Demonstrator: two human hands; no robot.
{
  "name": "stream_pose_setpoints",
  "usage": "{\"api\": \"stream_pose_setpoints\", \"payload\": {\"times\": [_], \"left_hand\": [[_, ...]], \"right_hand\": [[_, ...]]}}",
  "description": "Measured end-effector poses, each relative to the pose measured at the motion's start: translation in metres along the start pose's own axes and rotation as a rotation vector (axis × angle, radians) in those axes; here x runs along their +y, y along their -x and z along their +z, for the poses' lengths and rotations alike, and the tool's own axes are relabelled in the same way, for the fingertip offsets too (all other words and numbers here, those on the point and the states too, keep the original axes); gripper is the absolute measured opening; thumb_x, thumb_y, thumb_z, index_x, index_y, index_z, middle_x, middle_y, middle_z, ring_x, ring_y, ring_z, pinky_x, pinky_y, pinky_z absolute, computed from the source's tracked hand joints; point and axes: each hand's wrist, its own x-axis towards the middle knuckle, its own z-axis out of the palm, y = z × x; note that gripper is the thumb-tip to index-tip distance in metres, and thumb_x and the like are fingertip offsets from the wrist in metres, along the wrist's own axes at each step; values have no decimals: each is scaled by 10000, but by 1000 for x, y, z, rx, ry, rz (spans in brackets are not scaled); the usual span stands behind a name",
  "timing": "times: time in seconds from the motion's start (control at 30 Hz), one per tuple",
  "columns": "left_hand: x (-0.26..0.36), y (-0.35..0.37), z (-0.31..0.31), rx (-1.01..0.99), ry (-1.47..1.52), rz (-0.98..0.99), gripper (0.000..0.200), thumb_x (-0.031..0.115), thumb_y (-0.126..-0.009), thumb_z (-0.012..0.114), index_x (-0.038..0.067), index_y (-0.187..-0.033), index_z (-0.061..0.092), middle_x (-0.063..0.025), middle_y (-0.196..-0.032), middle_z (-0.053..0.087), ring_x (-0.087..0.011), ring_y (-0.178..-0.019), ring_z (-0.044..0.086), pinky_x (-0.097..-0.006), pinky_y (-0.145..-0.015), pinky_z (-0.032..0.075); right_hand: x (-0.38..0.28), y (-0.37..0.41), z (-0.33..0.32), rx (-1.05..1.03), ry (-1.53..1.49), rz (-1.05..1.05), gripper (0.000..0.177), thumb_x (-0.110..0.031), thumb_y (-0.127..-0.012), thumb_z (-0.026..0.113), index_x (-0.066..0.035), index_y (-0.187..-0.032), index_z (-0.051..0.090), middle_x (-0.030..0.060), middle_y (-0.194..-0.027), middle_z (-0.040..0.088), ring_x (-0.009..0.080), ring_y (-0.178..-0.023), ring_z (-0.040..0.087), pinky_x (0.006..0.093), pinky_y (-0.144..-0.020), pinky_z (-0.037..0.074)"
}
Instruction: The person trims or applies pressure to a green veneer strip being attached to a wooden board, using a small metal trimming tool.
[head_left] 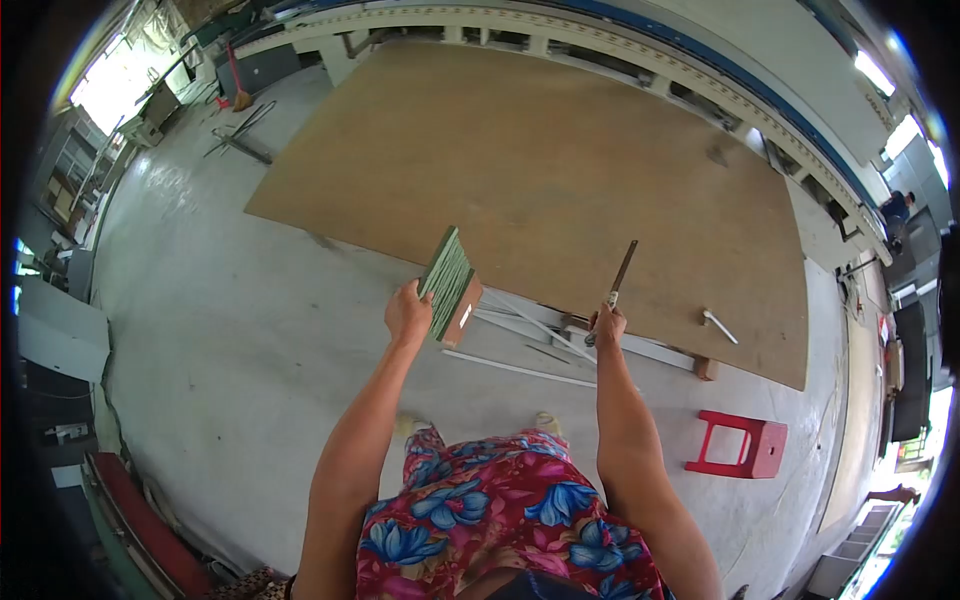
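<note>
My left hand grips the lower edge of a green block, fingertips hidden behind it; the small pale label on its brown side, right of my thumb, is too small to read. My right hand is fisted around the bottom of a thin rod slanting up over the board beyond my knuckles; what tool it is I cannot tell. White strips lie below both hands.
</note>
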Motion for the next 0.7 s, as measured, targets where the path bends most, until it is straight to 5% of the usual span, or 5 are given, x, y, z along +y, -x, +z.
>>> {"api": "stream_pose_setpoints", "payload": {"times": [0.23,0.37,0.4,0.7], "left_hand": [[-138,-104,-122,-53,5,30,220,200,-782,610,94,-975,613,-107,-933,635,-308,-912,584,-419,-751,459],[-207,-152,-156,-17,-78,49,198,194,-765,619,94,-936,622,-105,-874,644,-301,-886,595,-416,-744,459],[-228,-166,-160,5,-88,45,197,193,-764,619,94,-935,622,-106,-872,644,-300,-884,595,-416,-744,459],[-347,-314,-257,-18,-129,-9,219,216,-736,639,111,-928,640,-113,-900,644,-303,-910,592,-414,-755,466]], "right_hand": [[58,91,185,81,9,147,174,-196,-827,559,-61,-764,468,56,-530,485,153,-397,481,276,-335,374],[92,112,251,12,101,64,167,-191,-817,565,-72,-765,460,52,-531,470,152,-399,481,285,-327,377],[88,116,270,62,143,104,238,-200,-824,556,-36,-668,482,70,-511,507,153,-393,486,301,-330,378],[115,81,419,64,317,68,236,-203,-836,539,-24,-683,518,72,-447,488,169,-361,484,314,-330,371]]}}
